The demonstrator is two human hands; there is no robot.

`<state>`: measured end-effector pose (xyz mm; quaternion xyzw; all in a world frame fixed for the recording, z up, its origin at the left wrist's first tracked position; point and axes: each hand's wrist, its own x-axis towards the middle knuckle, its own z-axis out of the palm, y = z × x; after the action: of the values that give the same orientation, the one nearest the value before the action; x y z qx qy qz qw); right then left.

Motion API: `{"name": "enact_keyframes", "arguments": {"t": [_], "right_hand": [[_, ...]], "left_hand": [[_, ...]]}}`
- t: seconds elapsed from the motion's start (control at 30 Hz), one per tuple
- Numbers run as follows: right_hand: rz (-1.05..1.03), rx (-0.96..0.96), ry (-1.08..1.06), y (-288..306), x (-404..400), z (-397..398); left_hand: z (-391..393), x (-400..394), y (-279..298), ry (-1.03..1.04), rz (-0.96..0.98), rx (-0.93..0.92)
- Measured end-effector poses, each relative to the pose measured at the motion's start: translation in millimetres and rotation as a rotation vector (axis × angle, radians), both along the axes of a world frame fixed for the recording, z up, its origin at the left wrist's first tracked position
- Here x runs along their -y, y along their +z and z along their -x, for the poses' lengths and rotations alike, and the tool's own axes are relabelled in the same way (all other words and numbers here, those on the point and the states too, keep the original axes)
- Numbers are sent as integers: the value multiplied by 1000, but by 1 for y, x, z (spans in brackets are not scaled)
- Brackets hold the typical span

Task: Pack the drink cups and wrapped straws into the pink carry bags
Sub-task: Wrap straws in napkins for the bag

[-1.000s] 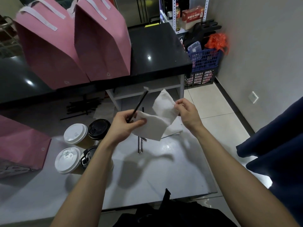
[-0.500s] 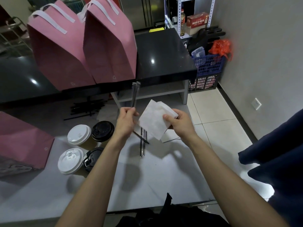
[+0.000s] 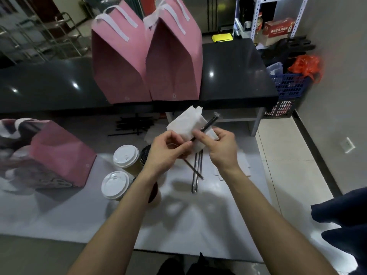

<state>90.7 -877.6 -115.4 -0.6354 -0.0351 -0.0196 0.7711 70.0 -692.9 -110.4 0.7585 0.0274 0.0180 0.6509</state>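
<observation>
Risk, as judged: the thin white napkin (image 3: pixel 186 124) may tear or slip off the dark straw (image 3: pixel 204 127) if pulled too hard, since both are held in mid-air w/ nothing under them; a dropped straw could roll among the loose straws (image 3: pixel 196 171) on the pale table (image 3: pixel 198 225). Left hand (image 3: pixel 166 153): fingers curled, thumb & forefinger pinching the napkin's lower edge near the straw's lower end. Right hand (image 3: pixel 220 149): fingers curled round straw and napkin together, pressing the straw vs. the paper. Neither hand spread. Lidded cups (image 3: pixel 126 155) stand just left of the left wrist, not yet packed. One pink bag (image 3: pixel 61 153) sits at table's left, two upright pink bags (image 3: pixel 147 62) on the dark counter (image 3: pixel 234 72) beyond
</observation>
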Motion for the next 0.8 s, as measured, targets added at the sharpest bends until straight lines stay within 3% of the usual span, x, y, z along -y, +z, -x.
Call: {"name": "enact_keyframes", "arguments": {"t": [0.2,0.37,0.5,0.67,0.8], "right_hand": [[105,192,134,44,-41,-15],[401,382,138,60,-125,-24],[461,487,162,74,-211,-19],[364,504,174,102,-319,-4],[246,529,201,129,-402,13]], "left_hand": [[15,-88,38,118,-263,154],[33,-183,54,120,-310,168],[49,-270,62,118,-330,206],[73,-399,90,127,-342,291],[82,-506,97,192,-515,313]]}}
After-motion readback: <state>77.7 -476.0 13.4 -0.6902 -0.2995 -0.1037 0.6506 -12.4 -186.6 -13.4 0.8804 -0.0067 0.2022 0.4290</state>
